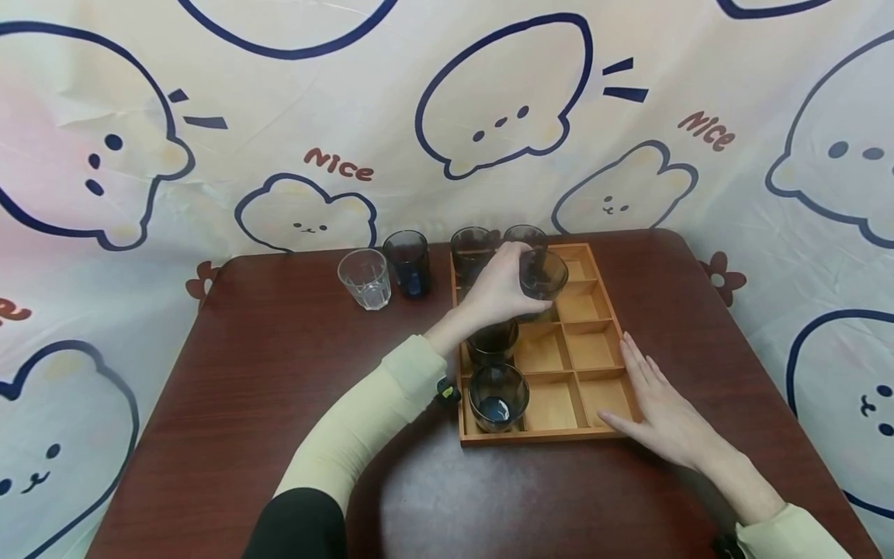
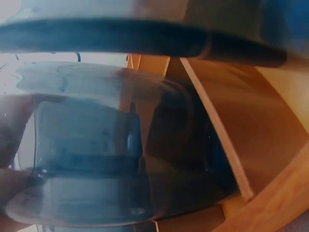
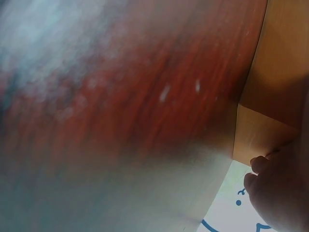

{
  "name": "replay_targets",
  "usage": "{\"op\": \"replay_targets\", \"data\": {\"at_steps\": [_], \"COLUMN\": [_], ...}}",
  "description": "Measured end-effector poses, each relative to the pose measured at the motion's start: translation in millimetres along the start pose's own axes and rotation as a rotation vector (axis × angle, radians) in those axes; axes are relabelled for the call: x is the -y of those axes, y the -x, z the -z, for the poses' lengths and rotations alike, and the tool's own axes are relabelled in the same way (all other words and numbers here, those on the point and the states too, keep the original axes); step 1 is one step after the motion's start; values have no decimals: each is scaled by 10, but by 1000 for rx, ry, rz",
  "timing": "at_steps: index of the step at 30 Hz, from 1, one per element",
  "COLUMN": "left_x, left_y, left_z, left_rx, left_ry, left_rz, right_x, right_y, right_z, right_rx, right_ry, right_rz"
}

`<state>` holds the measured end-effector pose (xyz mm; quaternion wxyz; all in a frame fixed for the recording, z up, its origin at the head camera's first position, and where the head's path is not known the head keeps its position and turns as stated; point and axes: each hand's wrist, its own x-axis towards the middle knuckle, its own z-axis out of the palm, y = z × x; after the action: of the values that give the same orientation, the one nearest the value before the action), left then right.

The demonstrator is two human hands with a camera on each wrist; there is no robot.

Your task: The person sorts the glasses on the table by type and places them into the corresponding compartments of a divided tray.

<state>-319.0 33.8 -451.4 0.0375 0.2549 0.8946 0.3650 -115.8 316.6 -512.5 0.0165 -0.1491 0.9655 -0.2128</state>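
Observation:
In the head view my left hand (image 1: 497, 289) grips a dark tinted glass (image 1: 545, 273) over the middle column of a wooden divided tray (image 1: 546, 438). More dark glasses stand in the tray's left column, the nearest one (image 1: 498, 397) in the front corner and another dark glass (image 1: 493, 341) just behind it. At the back of the tray are a dark glass (image 1: 471, 247) on the left and a dark glass (image 1: 525, 235) partly hidden behind the held one. My right hand (image 1: 667, 415), fingers straight, rests along the tray's right edge.
Left of the tray, toward the back of the brown table (image 1: 279, 373), stand a clear glass (image 1: 365, 281) and a dark glass (image 1: 408, 264) close together. A patterned cloth (image 1: 419, 202) hangs behind the table. Thin wooden dividers (image 2: 217, 130) rise between the compartments.

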Motion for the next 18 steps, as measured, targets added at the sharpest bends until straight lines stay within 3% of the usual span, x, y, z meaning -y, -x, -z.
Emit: {"op": "replay_targets", "data": {"at_steps": [3,7,18], "left_x": [166,248,38], "left_y": [-110,-161,-70], "left_z": [-143,-216,-133], "left_rx": [-21,-31,38], "left_ry": [-37,-115,-199], "left_rz": [-19,-52,-16], "right_x": [2,12,13], "right_y": [0,1,-4], "right_z": [2,6,8], "right_rx": [0,5,11], "right_ry": [-1,-1,4], "right_rz": [-1,-4,-7]}}
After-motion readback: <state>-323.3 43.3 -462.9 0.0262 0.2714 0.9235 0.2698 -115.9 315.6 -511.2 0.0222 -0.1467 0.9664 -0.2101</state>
